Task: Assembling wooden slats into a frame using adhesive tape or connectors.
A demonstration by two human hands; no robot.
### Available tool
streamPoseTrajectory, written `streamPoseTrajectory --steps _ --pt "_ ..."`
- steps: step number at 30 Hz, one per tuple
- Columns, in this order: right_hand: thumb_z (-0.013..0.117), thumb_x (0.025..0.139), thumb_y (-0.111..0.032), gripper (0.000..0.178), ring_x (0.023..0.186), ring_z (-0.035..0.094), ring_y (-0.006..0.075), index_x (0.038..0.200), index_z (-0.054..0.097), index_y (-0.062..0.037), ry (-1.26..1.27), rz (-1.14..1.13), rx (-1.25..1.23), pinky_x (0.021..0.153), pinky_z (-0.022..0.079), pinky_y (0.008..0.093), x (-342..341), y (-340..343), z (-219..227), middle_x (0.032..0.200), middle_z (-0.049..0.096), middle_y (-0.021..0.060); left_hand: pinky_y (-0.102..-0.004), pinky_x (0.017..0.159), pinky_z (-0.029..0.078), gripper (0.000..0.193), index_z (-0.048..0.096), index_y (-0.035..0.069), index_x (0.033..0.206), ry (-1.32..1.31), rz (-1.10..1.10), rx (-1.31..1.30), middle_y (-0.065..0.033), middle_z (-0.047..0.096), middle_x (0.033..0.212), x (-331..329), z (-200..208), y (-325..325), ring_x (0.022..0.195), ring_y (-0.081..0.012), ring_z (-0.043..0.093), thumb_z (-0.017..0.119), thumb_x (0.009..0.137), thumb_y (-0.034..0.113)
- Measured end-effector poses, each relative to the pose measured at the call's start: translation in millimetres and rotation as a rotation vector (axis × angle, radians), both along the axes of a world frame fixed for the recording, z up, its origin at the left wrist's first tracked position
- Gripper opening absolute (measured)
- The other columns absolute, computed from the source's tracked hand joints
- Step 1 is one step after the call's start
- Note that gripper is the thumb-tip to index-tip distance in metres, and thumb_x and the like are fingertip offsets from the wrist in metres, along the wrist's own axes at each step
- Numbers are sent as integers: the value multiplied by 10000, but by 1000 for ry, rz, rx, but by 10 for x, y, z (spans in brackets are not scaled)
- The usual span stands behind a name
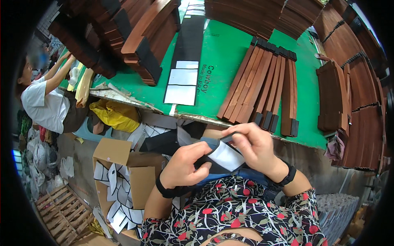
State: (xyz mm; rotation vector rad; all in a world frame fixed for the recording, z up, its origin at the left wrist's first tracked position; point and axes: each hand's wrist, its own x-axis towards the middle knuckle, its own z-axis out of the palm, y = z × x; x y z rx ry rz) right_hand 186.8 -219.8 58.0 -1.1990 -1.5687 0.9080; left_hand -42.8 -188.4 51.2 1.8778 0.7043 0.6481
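Observation:
In front of my chest, both hands grip a small white panel with dark edging (228,158). My left hand (184,164) is closed on its left side, fingers curled and thumb pressed in. My right hand (255,148) pinches the top right corner between thumb and fingers. The panel is tilted, and its lower part is partly hidden. Ahead on the green table (217,45) lies a long black strip (186,43), with white rectangular panels (181,84) at its near end. To its right rest several brown curved slats (248,82) with black ends.
Stacked brown slats (143,45) stand at the back left, with more piles (357,88) on the right. An open cardboard box (141,184) of white, dark-edged pieces sits below left. Another person (43,98) works at the far left, near a yellow bag (115,115). A wooden pallet (61,213) lies on the floor.

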Motion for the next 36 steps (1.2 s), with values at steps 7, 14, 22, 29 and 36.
streamPoseTrajectory --steps 7,14,22,29,36 --pt "694 887 0 228 914 725 260 1077 569 -10 3 -125 306 782 595 343 346 -21 -13 1138 692 178 -268 595 468 179 666 -16 1044 -17 76 -96 -88 664 844 137 -103 -49 636 -143 600 590 908 70" --pt "812 658 -39 329 936 683 285 931 630 -32 -410 137 542 733 563 382 274 -25 -92 1152 651 152 -388 610 521 248 639 31 1130 -54 105 22 -140 666 823 472 -206 -83 681 -305 670 632 883 42" --pt "809 650 -17 355 1019 647 315 956 631 -42 -377 105 387 845 529 411 372 -57 -83 1222 619 161 -375 605 546 260 646 30 1123 9 139 252 -129 707 906 546 -275 -35 722 -290 695 641 863 32" --pt "838 666 -16 527 1122 625 370 1126 581 -36 -490 -163 279 932 497 453 531 7 -41 1222 651 181 -357 563 523 336 647 36 1202 4 247 329 -144 681 790 680 -371 -13 622 -269 663 656 867 40" --pt "848 682 -42 540 1215 599 361 1150 578 -28 -557 -254 245 1012 455 469 519 59 -160 1259 656 155 -385 542 516 495 571 24 1340 155 174 300 -140 680 760 735 -414 -31 587 -282 657 669 857 69"
